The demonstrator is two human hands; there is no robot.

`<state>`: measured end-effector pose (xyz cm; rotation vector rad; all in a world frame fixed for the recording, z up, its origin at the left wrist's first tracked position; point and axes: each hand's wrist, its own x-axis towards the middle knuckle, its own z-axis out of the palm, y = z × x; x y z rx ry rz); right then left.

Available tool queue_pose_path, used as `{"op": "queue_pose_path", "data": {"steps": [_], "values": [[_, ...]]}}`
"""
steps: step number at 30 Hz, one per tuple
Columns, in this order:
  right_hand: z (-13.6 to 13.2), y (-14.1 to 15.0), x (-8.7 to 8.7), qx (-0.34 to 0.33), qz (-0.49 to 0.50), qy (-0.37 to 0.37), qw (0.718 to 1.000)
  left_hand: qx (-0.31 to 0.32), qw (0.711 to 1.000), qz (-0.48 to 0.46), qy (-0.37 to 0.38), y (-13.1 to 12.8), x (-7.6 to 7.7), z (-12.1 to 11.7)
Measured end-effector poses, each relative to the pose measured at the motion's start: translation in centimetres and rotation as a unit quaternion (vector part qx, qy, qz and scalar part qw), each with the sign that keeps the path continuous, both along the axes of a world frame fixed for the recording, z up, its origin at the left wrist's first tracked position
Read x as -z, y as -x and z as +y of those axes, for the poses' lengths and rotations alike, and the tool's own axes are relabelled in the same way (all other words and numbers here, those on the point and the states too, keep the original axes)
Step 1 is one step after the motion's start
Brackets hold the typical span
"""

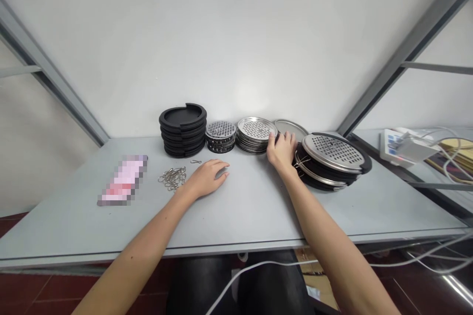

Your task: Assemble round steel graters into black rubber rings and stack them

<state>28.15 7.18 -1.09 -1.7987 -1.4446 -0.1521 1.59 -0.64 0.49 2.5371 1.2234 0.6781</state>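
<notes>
Well left of the plates, a pink flat item lies on the table, its surface pixelated. Nearer the plates on that side stand black rings, stacked. Loose metal clips lie front-left of the plates. Left hand also front-left of the plates, beside the clips: thumb apart from loosely curved fingers, nothing seen held. Small discs stand just left of the plates. Plates themselves: round, no long axis; silver, thin-rimmed, piled, the top one perforated. Right hand is the nearer, at their right edge; its thumb overlaps that edge in view, so the plates lie just left of its grip. Contact, and any pinch, cannot be confirmed. Just right of the plates, partly hidden by that hand, lies a shallow silver tray; farther right, a black-and-silver stack, perforated on top.
</notes>
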Motion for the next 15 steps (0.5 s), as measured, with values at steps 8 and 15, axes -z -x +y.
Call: {"op": "queue_pose_path", "data": {"steps": [8, 15], "values": [[0.81, -0.82, 0.22, -0.013, 0.034, -0.042, 0.998, -0.001, 1.0, 0.005, -0.002, -0.08, -0.16, -0.1], [0.95, -0.89, -0.22, -0.034, 0.041, -0.064, 0.996, -0.002, 1.0, 0.011, 0.004, -0.11, -0.22, -0.15]]}}
